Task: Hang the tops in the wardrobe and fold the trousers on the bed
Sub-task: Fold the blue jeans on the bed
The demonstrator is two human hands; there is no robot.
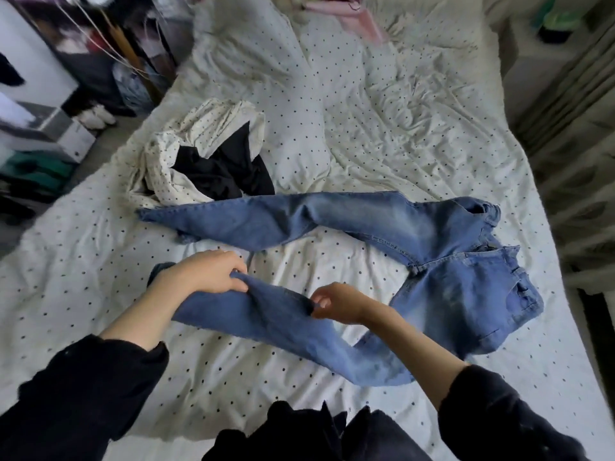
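Observation:
A pair of blue jeans (449, 261) lies spread across the bed (382, 121), waistband at the right, legs running left. The far leg lies flat. My left hand (209, 272) grips the near leg close to its cuff, and my right hand (336, 302) pinches the same leg a little further along, lifting the cloth between them. Behind the jeans, a crumpled cream dotted top (199, 138) lies in a heap with a black garment (223, 171) on it.
A dark garment (319, 434) lies at the bed's near edge below my arms. Something pink (352, 15) sits at the head of the bed. Shelves and clutter (60, 94) stand along the left side, curtains (572, 128) on the right.

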